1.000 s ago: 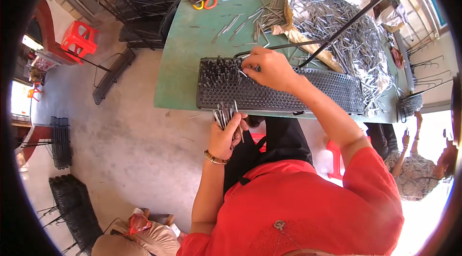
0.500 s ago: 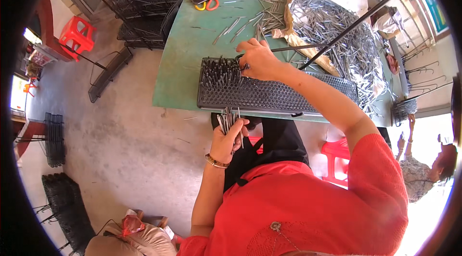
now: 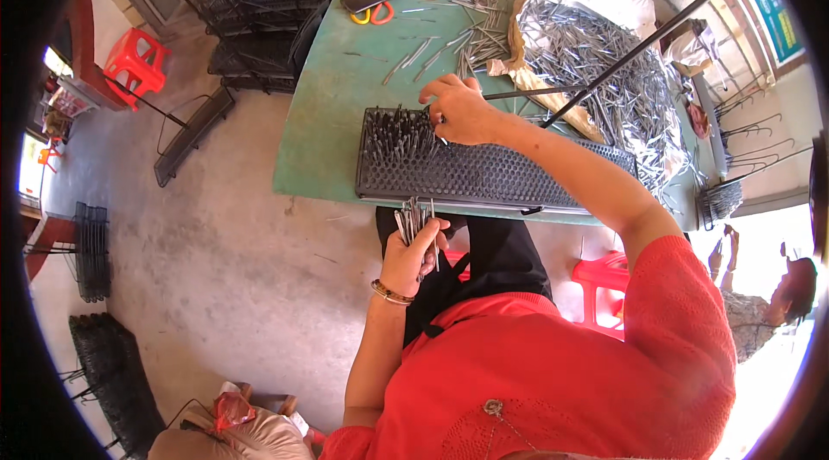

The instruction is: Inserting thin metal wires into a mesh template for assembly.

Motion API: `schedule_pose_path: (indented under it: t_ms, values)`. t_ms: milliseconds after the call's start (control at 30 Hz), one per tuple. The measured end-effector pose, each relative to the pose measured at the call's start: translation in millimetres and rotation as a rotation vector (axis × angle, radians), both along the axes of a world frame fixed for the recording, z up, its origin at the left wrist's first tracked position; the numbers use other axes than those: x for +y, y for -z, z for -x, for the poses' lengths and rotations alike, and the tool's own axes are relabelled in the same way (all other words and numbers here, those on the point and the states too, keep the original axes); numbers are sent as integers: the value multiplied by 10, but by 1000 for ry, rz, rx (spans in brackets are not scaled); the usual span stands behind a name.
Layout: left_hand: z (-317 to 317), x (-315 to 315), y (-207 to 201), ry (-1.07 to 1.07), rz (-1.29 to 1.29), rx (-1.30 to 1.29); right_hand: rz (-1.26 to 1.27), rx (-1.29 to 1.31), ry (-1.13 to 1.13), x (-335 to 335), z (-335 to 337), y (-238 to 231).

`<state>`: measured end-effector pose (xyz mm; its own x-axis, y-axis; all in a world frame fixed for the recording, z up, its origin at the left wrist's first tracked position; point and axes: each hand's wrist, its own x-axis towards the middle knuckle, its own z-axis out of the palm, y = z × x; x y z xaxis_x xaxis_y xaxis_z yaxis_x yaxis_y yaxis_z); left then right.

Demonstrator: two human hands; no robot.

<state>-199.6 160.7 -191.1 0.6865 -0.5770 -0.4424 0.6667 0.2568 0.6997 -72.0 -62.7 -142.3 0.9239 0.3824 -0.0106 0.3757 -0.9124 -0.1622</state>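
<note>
Setting thin grey metal pins into a black perforated plastic tray.

The tray is lying along the near edge of the green counter; the right hand is pinching one pin over its left end, while the left hand, clenched, is gripping a pin bundle below the counter's edge.

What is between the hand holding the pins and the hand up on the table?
In the head view, the black holed tray lies between the left hand and right hand.
</note>
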Motion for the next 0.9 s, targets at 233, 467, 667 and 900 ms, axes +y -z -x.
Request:
schedule_pose_path:
  t_ms: [233,467,667,900]
  values:
    - [16,-54,21,-1,15,0,-62,-29,68,13,40,11]
    - [-5,-58,51,3,22,0,131,112,0,83,32,-54]
    - [2,-52,74,-1,23,21,169,99,45,137,-5,-42]
    - [-20,-39,55,9,22,15,100,46,-5,109,-10,-30]
